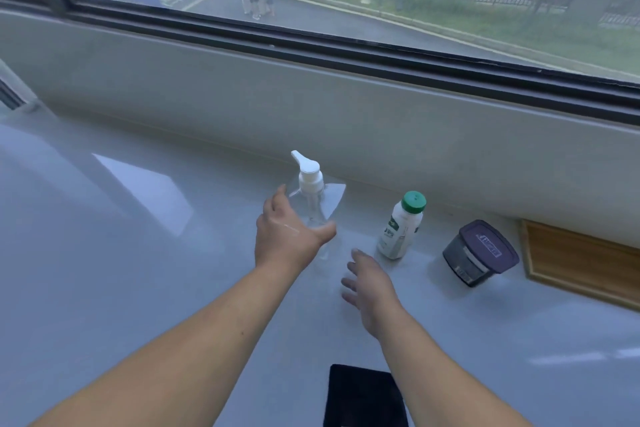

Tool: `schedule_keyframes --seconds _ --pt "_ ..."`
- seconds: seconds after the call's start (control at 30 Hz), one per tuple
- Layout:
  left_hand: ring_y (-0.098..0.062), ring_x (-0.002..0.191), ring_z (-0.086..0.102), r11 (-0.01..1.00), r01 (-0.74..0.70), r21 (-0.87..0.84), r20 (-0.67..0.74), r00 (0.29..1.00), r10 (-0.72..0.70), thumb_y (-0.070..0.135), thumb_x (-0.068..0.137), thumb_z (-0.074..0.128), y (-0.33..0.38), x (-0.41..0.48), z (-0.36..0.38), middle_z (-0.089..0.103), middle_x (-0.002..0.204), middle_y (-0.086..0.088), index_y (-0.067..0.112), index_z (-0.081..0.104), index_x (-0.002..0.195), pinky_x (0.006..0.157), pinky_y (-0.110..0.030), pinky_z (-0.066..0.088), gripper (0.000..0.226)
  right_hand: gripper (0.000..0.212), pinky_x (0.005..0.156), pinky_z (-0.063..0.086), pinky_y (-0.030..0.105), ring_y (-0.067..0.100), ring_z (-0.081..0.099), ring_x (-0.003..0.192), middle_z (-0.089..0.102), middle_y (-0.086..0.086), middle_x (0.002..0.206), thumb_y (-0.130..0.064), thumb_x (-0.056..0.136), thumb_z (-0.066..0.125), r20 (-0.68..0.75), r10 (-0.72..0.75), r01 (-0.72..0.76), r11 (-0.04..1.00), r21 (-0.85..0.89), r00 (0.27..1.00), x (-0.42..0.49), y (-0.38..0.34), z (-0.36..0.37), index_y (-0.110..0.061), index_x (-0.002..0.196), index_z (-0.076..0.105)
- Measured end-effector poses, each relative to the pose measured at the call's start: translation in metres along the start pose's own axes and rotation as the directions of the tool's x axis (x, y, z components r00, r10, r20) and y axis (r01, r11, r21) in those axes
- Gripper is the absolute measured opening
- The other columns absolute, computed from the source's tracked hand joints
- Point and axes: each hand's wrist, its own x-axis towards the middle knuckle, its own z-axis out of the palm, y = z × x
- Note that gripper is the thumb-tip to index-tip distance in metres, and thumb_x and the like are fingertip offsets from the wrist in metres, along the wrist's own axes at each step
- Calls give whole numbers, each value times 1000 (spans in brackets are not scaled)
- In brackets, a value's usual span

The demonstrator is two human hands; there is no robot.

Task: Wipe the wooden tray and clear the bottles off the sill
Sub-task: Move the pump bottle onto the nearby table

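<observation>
You are on the clearing step, with the bottles in hand before the tray. Your left hand [287, 236] is curled around the clear pump bottle [311, 198], thumb on its near right side and fingers round the far left — it looks like a grip closing or just closed, though whether it bears the bottle's weight I cannot tell. The bottle stands upright on the sill [138, 253], close to the wall under the window. Your right hand [369, 288] hovers with fingers spread and empty, just beside the pump bottle's base and short of the white bottle with the green cap [401, 227], which stands upright to the right. Further right sit a dark lidded tub [479, 253] and the wooden tray [585, 260], flat at the sill's edge of view. Next, I judge, firm the left grip and lift straight up — the clear plastic may be slick — while the right reaches for the green-capped bottle.
</observation>
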Motion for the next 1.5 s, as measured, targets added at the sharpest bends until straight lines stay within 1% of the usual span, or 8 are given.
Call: schedule_keyframes --seconds 0.07,0.2,0.37,0.5,0.7,0.97,1.23,1.5 --pt "-23 143 34 1000 -1 -28 -3 1000 1 72 57 71 -15 -8 -23 31 160 3 26 19 159 98 -33 36 124 56 109 49 51 31 60 119 49 6 151 -45 104 52 31 45 -47 995 87 999 -5 -1 25 -22 154 41" --pt "-20 140 34 998 21 -66 -43 999 -24 72 57 72 -58 -15 -79 33 157 7 28 20 157 98 -34 40 121 56 106 50 52 34 65 113 49 8 154 -46 103 55 76 54 -63 991 117 996 -22 6 86 -24 153 45" --pt "-21 136 36 993 82 -80 -168 981 -95 67 62 75 -143 -21 -175 36 153 6 28 23 154 91 -29 34 112 55 98 54 50 33 67 106 51 10 150 -44 102 57 186 61 -69 997 35 981 -53 29 203 -23 152 45" --pt "-27 137 36 982 176 -76 -291 938 -190 63 66 79 -233 -41 -267 36 154 0 23 22 155 102 -37 39 113 55 101 53 51 37 65 111 55 8 141 -43 102 57 317 87 -64 994 -83 945 -90 62 324 -20 151 45" --pt "-26 142 31 922 366 -128 -470 796 -381 67 67 78 -389 -113 -410 29 160 1 23 17 159 106 -38 38 119 51 98 54 50 42 63 114 55 9 144 -43 100 62 509 214 -46 946 -322 833 -176 152 513 -22 145 50" --pt "-31 137 40 762 599 -246 -671 462 -580 63 64 83 -573 -273 -556 38 156 -6 18 25 157 103 -39 43 118 52 100 53 49 40 63 116 53 9 146 -45 97 62 660 453 52 800 -597 599 -329 321 697 -23 143 54" --pt "-28 135 44 612 692 -382 -709 206 -675 67 60 84 -673 -389 -592 42 154 -4 19 28 155 93 -38 47 121 45 109 48 51 38 61 119 54 7 145 -45 96 61 620 616 157 636 -755 485 -422 440 762 -30 138 59" --pt "-27 135 47 559 704 -437 -702 121 -702 68 59 85 -707 -417 -584 43 153 -4 19 30 155 92 -37 48 121 42 110 47 51 36 59 121 53 3 144 -46 97 60 595 627 193 590 -784 502 -433 483 775 -31 136 60"
